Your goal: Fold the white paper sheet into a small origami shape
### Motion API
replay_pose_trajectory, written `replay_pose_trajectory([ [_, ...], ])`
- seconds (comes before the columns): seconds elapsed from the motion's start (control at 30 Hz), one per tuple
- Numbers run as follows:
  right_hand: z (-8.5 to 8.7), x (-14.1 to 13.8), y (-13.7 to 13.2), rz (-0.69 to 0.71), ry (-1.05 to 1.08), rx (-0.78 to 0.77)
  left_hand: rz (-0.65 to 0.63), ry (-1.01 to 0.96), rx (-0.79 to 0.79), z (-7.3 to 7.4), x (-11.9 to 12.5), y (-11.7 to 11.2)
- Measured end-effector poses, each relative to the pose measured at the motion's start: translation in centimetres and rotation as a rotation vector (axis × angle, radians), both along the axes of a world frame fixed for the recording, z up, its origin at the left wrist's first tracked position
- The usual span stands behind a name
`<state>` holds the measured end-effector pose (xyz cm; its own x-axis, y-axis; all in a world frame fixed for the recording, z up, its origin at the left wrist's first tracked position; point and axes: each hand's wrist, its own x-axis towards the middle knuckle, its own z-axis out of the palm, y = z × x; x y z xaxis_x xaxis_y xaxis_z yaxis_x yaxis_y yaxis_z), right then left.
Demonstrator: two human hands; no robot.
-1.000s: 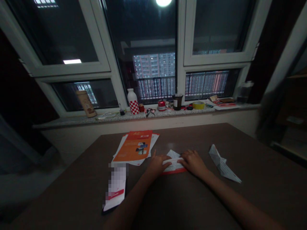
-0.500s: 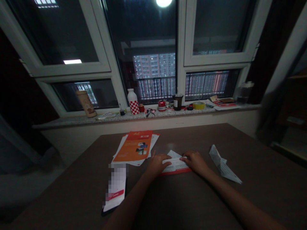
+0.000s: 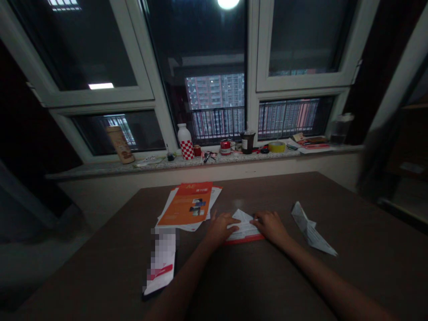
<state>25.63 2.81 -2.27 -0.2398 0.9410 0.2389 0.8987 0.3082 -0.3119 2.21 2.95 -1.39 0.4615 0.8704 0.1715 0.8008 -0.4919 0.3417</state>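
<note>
A partly folded sheet of printed paper (image 3: 245,229) lies on the table, its far side coming to a point and its near edge a red strip. My left hand (image 3: 219,228) grips the left side, thumb and fingers on the paper. At the right side, my right hand (image 3: 270,224) holds the paper with its fingertips bent onto it. Both palms hide the paper's outer ends. To the right of my right hand rests a folded paper boat (image 3: 311,231), tipped on its side and touched by neither hand.
An orange booklet (image 3: 185,207) lies on white sheets at the left. Closer to me is a phone (image 3: 163,263) with a lit, partly blurred screen. Behind the brown table (image 3: 261,191), the windowsill (image 3: 160,166) carries a checkered bottle (image 3: 186,142), a cup (image 3: 247,142) and yellow tape (image 3: 277,147).
My right hand has shifted very slightly on the paper, and the visible red edge looks a little shorter. The left hand and the paper boat stay in place.
</note>
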Motion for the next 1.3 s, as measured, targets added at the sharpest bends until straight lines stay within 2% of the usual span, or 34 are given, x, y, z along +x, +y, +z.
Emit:
replay_pose_trajectory([
  [0.33, 0.5, -0.3, 0.1, -0.028, -0.031, -0.027, 0.01, 0.008, -0.021, 0.6, 0.4, -0.2],
  [0.73, 0.1, -0.6, -0.4, -0.025, -0.074, 0.072, -0.009, 0.042, 0.006, 0.4, 0.3, 0.0],
  [0.97, -0.2, -0.4, -0.5, 0.079, -0.186, 0.211, -0.056, 0.014, 0.063, -0.5, 0.0, 0.0],
  [1.17, 0.7, -0.4, -1.5, 0.186, -0.11, 0.281, -0.084, 0.023, 0.111, -0.6, 0.1, -0.5],
  [1.3, 1.0, -0.5, -2.1, 0.276, -0.119, 0.271, -0.07, 0.054, 0.149, -0.4, 0.4, -0.9],
])
